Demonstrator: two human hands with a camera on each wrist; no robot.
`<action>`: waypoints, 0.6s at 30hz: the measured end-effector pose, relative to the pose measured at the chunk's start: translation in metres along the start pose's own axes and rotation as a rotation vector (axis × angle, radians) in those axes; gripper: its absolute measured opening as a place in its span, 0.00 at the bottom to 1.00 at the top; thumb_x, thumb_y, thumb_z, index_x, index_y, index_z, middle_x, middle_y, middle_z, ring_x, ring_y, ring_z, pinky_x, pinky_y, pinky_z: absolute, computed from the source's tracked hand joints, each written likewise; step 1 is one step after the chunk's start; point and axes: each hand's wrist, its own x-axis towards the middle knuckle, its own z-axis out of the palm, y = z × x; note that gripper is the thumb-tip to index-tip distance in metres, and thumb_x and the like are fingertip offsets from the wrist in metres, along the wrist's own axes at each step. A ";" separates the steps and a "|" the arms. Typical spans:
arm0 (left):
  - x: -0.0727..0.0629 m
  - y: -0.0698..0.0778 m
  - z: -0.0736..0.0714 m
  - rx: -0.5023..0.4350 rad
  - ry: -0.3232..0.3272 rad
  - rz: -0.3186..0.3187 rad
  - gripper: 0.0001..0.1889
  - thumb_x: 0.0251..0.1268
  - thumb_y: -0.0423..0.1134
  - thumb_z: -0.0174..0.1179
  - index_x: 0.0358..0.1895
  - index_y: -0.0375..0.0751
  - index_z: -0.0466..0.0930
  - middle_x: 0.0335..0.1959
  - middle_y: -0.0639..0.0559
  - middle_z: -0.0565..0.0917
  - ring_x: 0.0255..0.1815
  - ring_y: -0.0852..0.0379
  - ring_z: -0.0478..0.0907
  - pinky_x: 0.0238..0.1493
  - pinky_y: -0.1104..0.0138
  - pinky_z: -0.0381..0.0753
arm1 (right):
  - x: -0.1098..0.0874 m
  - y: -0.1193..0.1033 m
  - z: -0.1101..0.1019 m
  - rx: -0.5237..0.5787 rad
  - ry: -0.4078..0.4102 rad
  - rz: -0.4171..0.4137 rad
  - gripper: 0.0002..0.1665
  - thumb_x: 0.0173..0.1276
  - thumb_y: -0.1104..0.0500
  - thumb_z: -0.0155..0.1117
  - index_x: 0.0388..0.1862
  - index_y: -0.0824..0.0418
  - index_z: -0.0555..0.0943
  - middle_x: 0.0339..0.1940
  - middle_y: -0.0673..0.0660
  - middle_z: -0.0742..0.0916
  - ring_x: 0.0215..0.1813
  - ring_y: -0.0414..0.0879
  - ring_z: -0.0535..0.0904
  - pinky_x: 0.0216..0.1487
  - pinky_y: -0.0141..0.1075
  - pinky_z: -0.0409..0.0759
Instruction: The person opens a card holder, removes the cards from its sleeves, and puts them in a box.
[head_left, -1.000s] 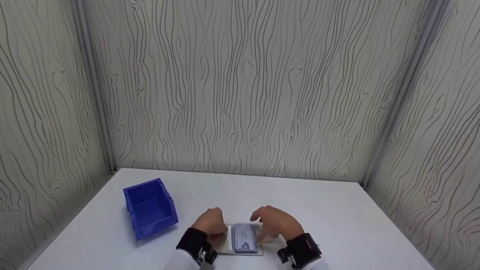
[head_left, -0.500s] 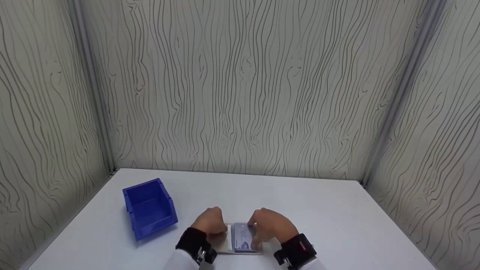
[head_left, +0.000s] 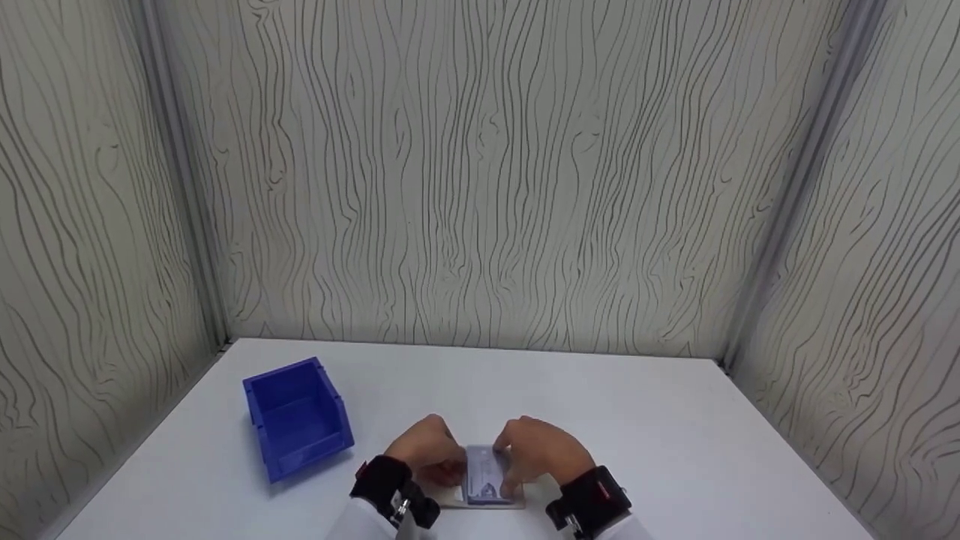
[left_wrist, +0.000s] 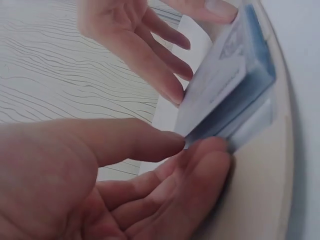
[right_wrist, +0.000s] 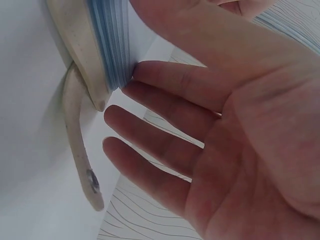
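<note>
A beige card holder (right_wrist: 65, 25) lies opened out on the white table, with a stack of clear, bluish plastic card sleeves (head_left: 484, 474) inside. A pale printed card shows through the top sleeve. My right hand (head_left: 546, 451) holds the stack across its short ends, thumb on the near end and fingertips on the far end. My left hand (head_left: 429, 450) pinches the stack's left long edge between thumb and fingertip, as the left wrist view shows. There its other fingers (left_wrist: 200, 187) lie low over the beige cover. A strap with a metal snap (right_wrist: 92, 181) sticks out on the right.
A blue plastic bin (head_left: 300, 420) stands at the left of the white table (head_left: 600, 405). Panels with a wood-grain line pattern (head_left: 480, 187) enclose the table at the back and both sides.
My right hand has moved left and closed its thumb and fingers on the ends of the sleeve stack. My left hand has shifted right from the cover to the stack's left edge.
</note>
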 end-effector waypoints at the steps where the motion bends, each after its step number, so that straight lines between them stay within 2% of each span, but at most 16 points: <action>1: 0.000 -0.001 0.000 -0.015 0.001 -0.004 0.05 0.59 0.32 0.69 0.28 0.37 0.91 0.19 0.50 0.88 0.17 0.63 0.81 0.22 0.76 0.78 | 0.000 0.000 0.000 0.002 0.001 -0.001 0.39 0.45 0.50 0.92 0.59 0.56 0.91 0.57 0.52 0.92 0.56 0.48 0.86 0.63 0.49 0.87; 9: 0.002 -0.004 -0.001 -0.104 0.006 -0.041 0.05 0.62 0.33 0.70 0.30 0.35 0.92 0.20 0.50 0.90 0.16 0.66 0.82 0.23 0.78 0.78 | 0.002 0.000 0.001 0.015 0.002 -0.042 0.38 0.48 0.50 0.91 0.60 0.56 0.91 0.57 0.52 0.93 0.57 0.47 0.88 0.63 0.47 0.87; 18: 0.003 -0.010 -0.001 -0.113 0.008 -0.073 0.05 0.57 0.35 0.75 0.31 0.36 0.93 0.20 0.51 0.90 0.19 0.65 0.85 0.25 0.76 0.80 | -0.001 -0.004 -0.001 0.059 -0.001 0.001 0.37 0.48 0.51 0.92 0.59 0.57 0.91 0.57 0.52 0.92 0.59 0.51 0.86 0.66 0.53 0.86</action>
